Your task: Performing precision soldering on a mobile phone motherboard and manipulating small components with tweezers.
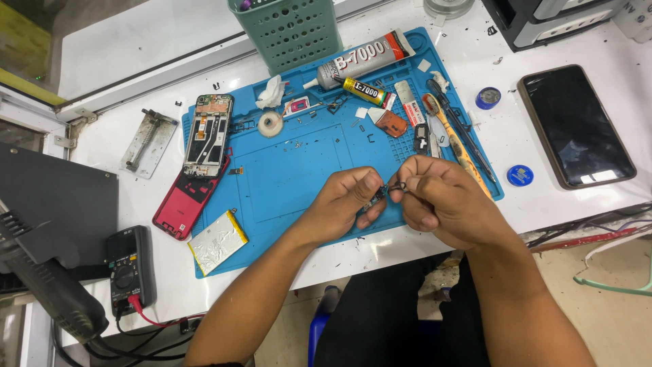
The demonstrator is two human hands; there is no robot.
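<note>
My left hand (346, 198) and my right hand (441, 200) meet over the near edge of the blue work mat (292, 170). Between their fingertips they pinch a small dark phone part (382, 194), a little board with a thin piece sticking out. Both hands are closed on it. Most of the part is hidden by my fingers.
On the mat lie an opened phone frame (207, 134), a red back cover (187, 200), a silver battery (217, 242), two glue tubes (363, 58), a tape roll (270, 124) and several screwdrivers (458, 132). A dark phone (576, 126) lies right, a multimeter (129, 268) left, a green basket (288, 30) behind.
</note>
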